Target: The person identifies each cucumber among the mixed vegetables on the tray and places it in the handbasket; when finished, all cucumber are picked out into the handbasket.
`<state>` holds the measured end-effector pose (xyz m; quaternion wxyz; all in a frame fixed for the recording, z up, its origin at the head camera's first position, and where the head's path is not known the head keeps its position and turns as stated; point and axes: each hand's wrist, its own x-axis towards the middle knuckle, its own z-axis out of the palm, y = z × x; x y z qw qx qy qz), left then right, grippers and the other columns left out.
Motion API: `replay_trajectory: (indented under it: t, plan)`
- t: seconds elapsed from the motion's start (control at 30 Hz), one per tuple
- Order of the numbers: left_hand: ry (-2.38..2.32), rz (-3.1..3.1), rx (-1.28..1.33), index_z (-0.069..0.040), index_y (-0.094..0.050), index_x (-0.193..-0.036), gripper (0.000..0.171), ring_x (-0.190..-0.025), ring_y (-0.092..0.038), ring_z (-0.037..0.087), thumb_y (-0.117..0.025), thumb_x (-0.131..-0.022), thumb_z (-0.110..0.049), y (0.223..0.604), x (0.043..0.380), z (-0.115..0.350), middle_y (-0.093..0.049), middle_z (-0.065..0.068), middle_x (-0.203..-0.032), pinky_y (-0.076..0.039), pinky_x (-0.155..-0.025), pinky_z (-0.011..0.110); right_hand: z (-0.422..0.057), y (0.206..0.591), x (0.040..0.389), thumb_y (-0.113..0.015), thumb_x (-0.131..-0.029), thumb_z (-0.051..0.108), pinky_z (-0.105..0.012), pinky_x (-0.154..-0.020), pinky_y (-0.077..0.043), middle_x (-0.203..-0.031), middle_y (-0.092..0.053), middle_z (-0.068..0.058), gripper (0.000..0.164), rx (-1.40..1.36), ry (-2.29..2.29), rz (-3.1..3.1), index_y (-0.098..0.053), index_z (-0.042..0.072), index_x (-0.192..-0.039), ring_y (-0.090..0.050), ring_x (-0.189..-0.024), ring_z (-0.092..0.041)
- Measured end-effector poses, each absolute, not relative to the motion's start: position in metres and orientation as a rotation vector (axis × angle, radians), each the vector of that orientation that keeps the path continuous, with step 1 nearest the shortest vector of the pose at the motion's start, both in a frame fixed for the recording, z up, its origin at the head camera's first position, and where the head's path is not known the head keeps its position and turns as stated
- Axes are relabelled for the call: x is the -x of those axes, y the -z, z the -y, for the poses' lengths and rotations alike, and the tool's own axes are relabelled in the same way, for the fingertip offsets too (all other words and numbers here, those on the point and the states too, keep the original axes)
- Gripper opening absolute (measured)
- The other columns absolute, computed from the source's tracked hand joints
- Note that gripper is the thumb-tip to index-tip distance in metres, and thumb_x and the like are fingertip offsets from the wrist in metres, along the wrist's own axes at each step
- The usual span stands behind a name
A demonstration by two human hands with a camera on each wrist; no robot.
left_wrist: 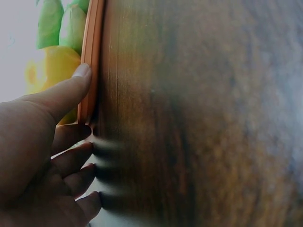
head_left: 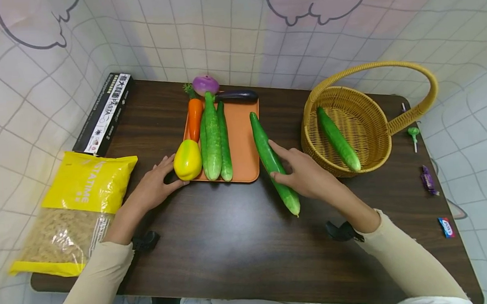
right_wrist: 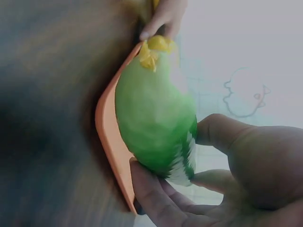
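Note:
My right hand (head_left: 305,172) grips a long green cucumber (head_left: 270,157), thumb on one side and fingers on the other. In the right wrist view, the cucumber's blossom end (right_wrist: 151,104) faces the camera, overlapping the tray. At the tray's near left corner lies my left hand (head_left: 153,185), its thumb at the rim and its other fingers loosely bent against the table beside it. The orange tray (head_left: 243,156) bears a yellow bell pepper (head_left: 188,160), a carrot (head_left: 195,118), several cucumbers (head_left: 213,139), a dark eggplant (head_left: 237,96) and a purple onion-like vegetable (head_left: 205,85).
A wicker basket (head_left: 384,157) with a tall handle stands at the right, holding another cucumber (head_left: 338,139). At the left are a yellow pasta bag (head_left: 75,214) and a black pasta box (head_left: 103,113). Small wrapped sweets (head_left: 429,180) lie along the table's right edge. A tiled-pattern curtain rises behind.

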<state>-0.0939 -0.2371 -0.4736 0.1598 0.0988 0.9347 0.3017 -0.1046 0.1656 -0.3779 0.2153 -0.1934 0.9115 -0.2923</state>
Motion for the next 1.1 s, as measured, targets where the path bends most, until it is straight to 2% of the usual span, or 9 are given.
replay_trajectory:
  t: [0.1,0.17,0.33,0.43,0.5,0.6,0.77,0.93,1.1]
  plan:
    - [-0.861,-2.670,-0.280,-0.008,-0.035,-0.156,0.076,-0.151,-0.010,0.032,-0.067,-0.096,-0.041,0.473,0.094,0.237,-0.021,0.014,-0.163,-0.008,-0.119,0.056,-0.185,0.374,0.080,-0.065,-0.098,0.038,-0.043,-0.081,-0.054,-0.121,-0.053,-0.011,0.081,0.497,0.849,-2.527,-0.016,0.033,-0.161,-0.058,-0.111,-0.030]
    - [-0.862,-2.668,-0.281,-0.008,-0.035,-0.156,0.076,-0.151,-0.010,0.032,-0.067,-0.096,-0.041,0.474,0.094,0.237,-0.021,0.013,-0.163,-0.008,-0.119,0.056,-0.200,0.371,0.065,-0.066,-0.097,0.039,-0.044,-0.083,-0.054,-0.122,-0.054,-0.010,0.080,0.468,0.880,-2.522,-0.016,0.036,-0.161,-0.058,-0.114,-0.030]
    - [-0.856,-2.673,-0.281,-0.009,-0.032,-0.157,0.078,-0.151,-0.010,0.031,-0.065,-0.096,-0.046,0.474,0.095,0.237,-0.020,0.012,-0.164,-0.008,-0.119,0.055,-0.235,0.358,0.032,-0.065,-0.098,0.039,-0.034,-0.075,-0.057,-0.123,-0.053,-0.010,0.079,0.384,0.965,-2.498,-0.017,0.036,-0.160,-0.061,-0.111,-0.028]
    - [-0.848,-2.675,-0.272,-0.009,-0.031,-0.158,0.079,-0.151,-0.010,0.031,-0.065,-0.097,-0.046,0.473,0.094,0.238,-0.020,0.012,-0.164,-0.008,-0.119,0.055,-0.252,0.346,0.022,-0.064,-0.099,0.036,-0.030,-0.071,-0.058,-0.133,-0.050,-0.014,0.078,0.344,0.989,-2.508,-0.016,0.037,-0.160,-0.060,-0.113,-0.031]
    - [-0.853,-2.671,-0.267,-0.009,-0.032,-0.157,0.078,-0.151,-0.010,0.031,-0.065,-0.096,-0.045,0.474,0.094,0.238,-0.020,0.012,-0.164,-0.008,-0.119,0.055,-0.263,0.338,0.022,-0.064,-0.100,0.034,-0.031,-0.070,-0.058,-0.138,-0.046,-0.018,0.079,0.326,0.968,-2.540,-0.014,0.036,-0.161,-0.059,-0.115,-0.035]
    - [-0.855,-2.664,-0.262,-0.010,-0.033,-0.157,0.078,-0.151,-0.010,0.032,-0.065,-0.096,-0.045,0.474,0.094,0.238,-0.020,0.012,-0.164,-0.008,-0.119,0.055,-0.279,0.328,0.032,-0.063,-0.100,0.034,-0.040,-0.075,-0.058,-0.143,-0.042,-0.023,0.081,0.310,0.867,-2.617,-0.011,0.035,-0.161,-0.057,-0.116,-0.040]
    - [-0.855,-2.667,-0.253,-0.009,-0.033,-0.157,0.078,-0.151,-0.010,0.032,-0.065,-0.096,-0.046,0.474,0.093,0.237,-0.020,0.012,-0.164,-0.008,-0.119,0.055,-0.298,0.311,0.072,-0.061,-0.101,0.039,-0.052,-0.080,-0.052,-0.134,-0.053,-0.025,0.080,0.340,0.695,-2.648,-0.009,0.029,-0.161,-0.062,-0.108,-0.037]
    - [-0.850,-2.663,-0.241,-0.010,-0.031,-0.158,0.079,-0.151,-0.009,0.031,-0.065,-0.096,-0.046,0.474,0.092,0.238,-0.020,0.011,-0.164,-0.008,-0.119,0.055,-0.302,0.304,0.121,-0.057,-0.102,0.042,-0.046,-0.074,-0.052,-0.128,-0.057,-0.027,0.082,0.386,0.558,-2.569,-0.007,0.019,-0.162,-0.065,-0.093,-0.027]
    - [-0.861,-2.670,-0.256,-0.010,-0.032,-0.157,0.078,-0.151,-0.009,0.031,-0.065,-0.096,-0.046,0.475,0.093,0.238,-0.020,0.012,-0.164,-0.007,-0.119,0.055,-0.292,0.305,0.158,-0.057,-0.103,0.037,-0.041,-0.067,-0.052,-0.121,-0.062,-0.027,0.082,0.443,0.443,-2.479,-0.008,0.005,-0.160,-0.065,-0.081,-0.019]
